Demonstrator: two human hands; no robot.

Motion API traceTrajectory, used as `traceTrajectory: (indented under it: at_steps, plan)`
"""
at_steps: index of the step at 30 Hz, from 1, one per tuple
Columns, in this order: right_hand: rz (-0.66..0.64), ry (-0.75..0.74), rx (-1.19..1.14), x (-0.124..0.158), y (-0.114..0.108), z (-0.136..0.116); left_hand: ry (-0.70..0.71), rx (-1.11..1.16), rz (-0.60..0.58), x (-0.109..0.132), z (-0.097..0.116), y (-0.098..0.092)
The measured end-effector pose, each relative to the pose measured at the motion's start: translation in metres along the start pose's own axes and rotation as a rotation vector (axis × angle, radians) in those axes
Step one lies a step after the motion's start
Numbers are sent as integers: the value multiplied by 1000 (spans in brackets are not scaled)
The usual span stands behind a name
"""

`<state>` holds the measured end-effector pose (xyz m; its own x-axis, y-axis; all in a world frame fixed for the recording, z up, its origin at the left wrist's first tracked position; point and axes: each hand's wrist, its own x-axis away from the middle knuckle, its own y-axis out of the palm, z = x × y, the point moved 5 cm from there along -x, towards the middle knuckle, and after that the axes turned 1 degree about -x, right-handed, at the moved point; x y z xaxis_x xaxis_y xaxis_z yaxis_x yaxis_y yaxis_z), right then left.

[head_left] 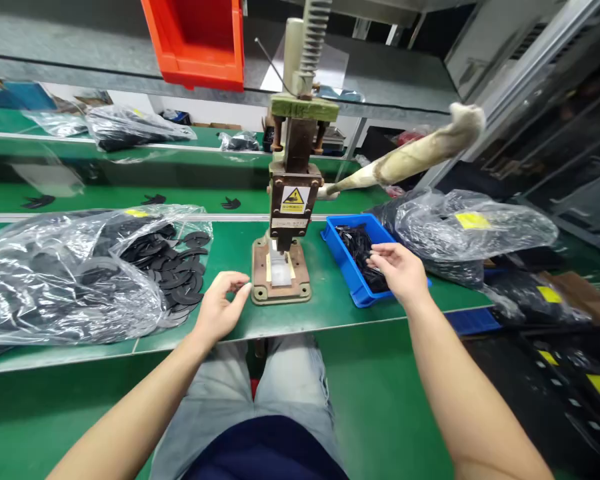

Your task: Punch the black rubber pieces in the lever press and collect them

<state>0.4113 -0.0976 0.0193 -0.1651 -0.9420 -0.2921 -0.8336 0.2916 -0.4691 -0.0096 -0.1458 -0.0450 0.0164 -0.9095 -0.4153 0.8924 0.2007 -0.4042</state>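
Note:
My left hand rests at the table edge beside the metal base of a hand press. Its fingers are loosely curled, thumb and forefinger a little apart, with nothing visible between them. Over a blue bin full of small black parts, my right hand has thumb and fingers drawn together at the tips. Whatever they pinch is too small to make out. A pale block sits on the base under the press head. To the left, flat curved black pieces spill from a clear plastic bag.
The press's wrapped lever sticks out to the right above the bin. Another plastic bag with a yellow label lies right of the bin. An orange-red bin hangs over the shelf edge. Several black pieces lie on the green belt behind.

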Motion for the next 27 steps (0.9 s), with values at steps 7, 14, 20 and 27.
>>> traceTrajectory:
  at_steps: [7, 14, 20, 27]
  plan:
    - [-283, 94, -465, 81, 115, -54, 319, 85, -407, -8, 93, 37]
    - [-388, 86, -595, 111, 149, -62, 312, 98, -265, 4, 72, 29]
    - [-352, -17, -526, 126, 154, -58, 374, 90, -225, 18, 63, 20]
    - [-323, -108, -435, 126, 155, -55, 386, 93, -230, 22, 62, 18]
